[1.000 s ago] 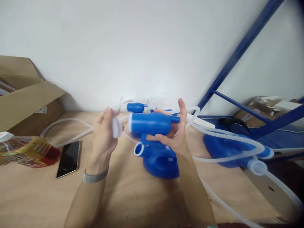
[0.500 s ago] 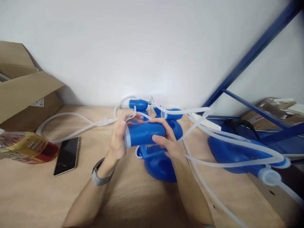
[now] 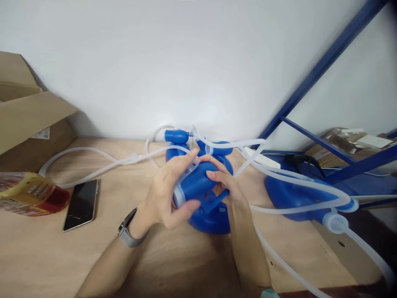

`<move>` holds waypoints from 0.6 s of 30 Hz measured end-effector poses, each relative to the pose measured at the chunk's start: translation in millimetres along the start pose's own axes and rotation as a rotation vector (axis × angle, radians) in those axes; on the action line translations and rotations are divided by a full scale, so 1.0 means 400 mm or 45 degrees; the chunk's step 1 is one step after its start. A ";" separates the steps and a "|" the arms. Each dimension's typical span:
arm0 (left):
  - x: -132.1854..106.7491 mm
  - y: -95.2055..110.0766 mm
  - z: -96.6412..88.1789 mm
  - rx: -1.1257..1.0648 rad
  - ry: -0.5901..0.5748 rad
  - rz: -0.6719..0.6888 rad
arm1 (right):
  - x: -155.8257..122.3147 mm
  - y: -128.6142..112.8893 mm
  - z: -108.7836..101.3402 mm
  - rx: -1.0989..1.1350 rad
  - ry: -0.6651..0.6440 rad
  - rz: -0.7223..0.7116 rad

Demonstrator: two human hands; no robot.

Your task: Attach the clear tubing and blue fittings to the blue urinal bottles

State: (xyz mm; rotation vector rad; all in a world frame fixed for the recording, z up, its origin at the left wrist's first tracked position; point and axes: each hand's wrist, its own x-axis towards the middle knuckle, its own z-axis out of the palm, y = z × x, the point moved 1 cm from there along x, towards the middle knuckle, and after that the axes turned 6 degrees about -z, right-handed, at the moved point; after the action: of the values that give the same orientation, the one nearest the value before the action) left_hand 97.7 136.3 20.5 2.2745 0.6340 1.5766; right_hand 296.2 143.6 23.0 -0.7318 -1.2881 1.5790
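Between my two hands is a blue plastic urinal bottle [image 3: 198,182], its thick neck tilted and its body resting low over the table. My left hand [image 3: 166,192] wraps the translucent collar [image 3: 179,195] at the neck's left end, thumb along the lower side. Fingers of my right hand [image 3: 228,182] grip the neck's other end, near the blue handle [image 3: 215,203]. A whitish tube fitting [image 3: 192,165] shows by my left fingertips. Just behind stand more blue bottles [image 3: 176,136] with clear tubing [image 3: 229,145] attached.
To the left lie a phone [image 3: 81,205] and a drink bottle [image 3: 34,193], with an open cardboard box [image 3: 37,120] behind. On the right are another blue bottle [image 3: 288,198], a white power strip [image 3: 263,159] and a blue metal frame [image 3: 319,70]. Loops of tubing cross the wooden table [image 3: 40,252].
The urinal bottle's neck has turned from nearly level to tilted, and its handle now shows near my right hand. My left hand has rolled over the collar, back of the hand showing.
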 end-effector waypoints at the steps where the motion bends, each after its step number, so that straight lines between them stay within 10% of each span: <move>1: -0.001 0.000 0.003 0.033 0.007 0.008 | 0.007 0.008 -0.006 0.022 -0.014 0.013; 5: -0.009 -0.013 0.004 0.145 0.034 -0.028 | 0.019 0.026 -0.029 -0.133 -0.021 0.029; 11: -0.018 -0.059 0.000 -0.050 0.399 -0.681 | -0.043 -0.024 -0.027 -1.139 0.277 -0.427; 18: -0.009 -0.075 0.000 -0.480 0.337 -1.151 | -0.014 -0.003 0.001 -1.582 0.034 -0.993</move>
State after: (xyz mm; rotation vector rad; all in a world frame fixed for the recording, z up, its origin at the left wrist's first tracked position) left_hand 91.0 160.0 3.2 1.2176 1.1101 1.3512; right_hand 298.5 138.4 23.6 -0.7751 -2.1509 0.0246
